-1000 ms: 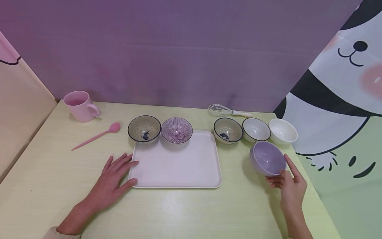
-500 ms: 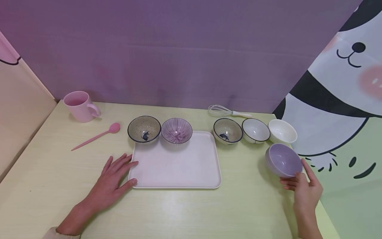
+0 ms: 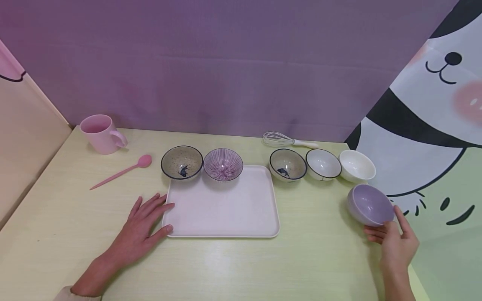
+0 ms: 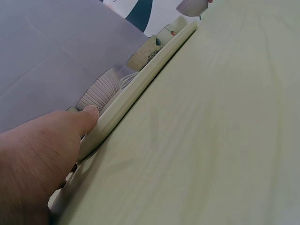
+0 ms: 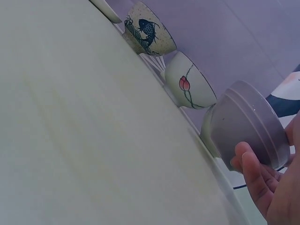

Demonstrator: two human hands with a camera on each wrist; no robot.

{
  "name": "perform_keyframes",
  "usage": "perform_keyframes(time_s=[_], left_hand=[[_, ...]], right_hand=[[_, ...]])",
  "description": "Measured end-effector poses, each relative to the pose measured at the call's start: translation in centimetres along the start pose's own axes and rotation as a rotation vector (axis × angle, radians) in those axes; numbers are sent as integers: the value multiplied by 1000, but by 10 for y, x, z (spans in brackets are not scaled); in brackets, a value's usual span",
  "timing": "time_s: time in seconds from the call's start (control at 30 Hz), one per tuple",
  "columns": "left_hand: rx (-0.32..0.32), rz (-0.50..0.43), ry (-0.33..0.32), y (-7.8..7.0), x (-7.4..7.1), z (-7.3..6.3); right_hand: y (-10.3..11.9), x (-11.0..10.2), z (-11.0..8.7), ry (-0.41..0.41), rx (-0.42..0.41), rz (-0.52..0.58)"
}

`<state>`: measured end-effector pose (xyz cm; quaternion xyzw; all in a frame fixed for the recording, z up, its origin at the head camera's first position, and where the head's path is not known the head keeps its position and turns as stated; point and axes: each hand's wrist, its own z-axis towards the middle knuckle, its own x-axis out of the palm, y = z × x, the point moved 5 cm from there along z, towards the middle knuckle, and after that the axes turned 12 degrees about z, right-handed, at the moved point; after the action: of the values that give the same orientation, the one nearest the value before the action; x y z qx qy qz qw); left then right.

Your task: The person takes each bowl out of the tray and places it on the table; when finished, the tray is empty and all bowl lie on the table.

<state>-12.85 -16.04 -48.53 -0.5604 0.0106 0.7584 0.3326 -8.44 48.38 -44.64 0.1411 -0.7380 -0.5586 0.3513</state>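
My right hand (image 3: 400, 246) holds a plain purple bowl (image 3: 370, 205) near the table's right edge, thumb and fingers at its side. In the right wrist view the bowl (image 5: 248, 126) is tilted and off the table, fingertips (image 5: 251, 164) against its lower wall; it partly hides the white bowl (image 5: 207, 124) behind. My left hand (image 3: 141, 225) lies with spread fingers at the left edge of a white rectangular tray (image 3: 226, 213). The left wrist view shows its thumb (image 4: 86, 119) touching the tray's rim (image 4: 140, 84); the other fingers are mostly hidden there.
A speckled bowl (image 3: 182, 163) and a purple-striped bowl (image 3: 223, 164) stand at the tray's back edge. Right of it are a fish-pattern bowl (image 3: 288, 164), a dark-rimmed bowl (image 3: 323, 164) and a white bowl (image 3: 357, 165). A whisk (image 3: 290, 140), pink mug (image 3: 101, 133) and pink spoon (image 3: 124, 170) lie further out.
My right hand has carried the purple bowl to the right and slightly nearer, from in front of the dark-rimmed bowl toward the right table edge. The left hand and tray stay put.
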Motion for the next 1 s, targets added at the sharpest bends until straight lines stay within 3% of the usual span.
perform_keyframes(time_s=[0.53,0.8,1.0], left_hand=[[3,2,-3,-1,-1,0],[1,1,-7,-2,-2,0],[1,-4,0,-1,-2,0]], right_hand=[[-1,-5,6,1,47,-47],[-5,0,9,99,47,-49],[-7,-2,10,109,70,-54]])
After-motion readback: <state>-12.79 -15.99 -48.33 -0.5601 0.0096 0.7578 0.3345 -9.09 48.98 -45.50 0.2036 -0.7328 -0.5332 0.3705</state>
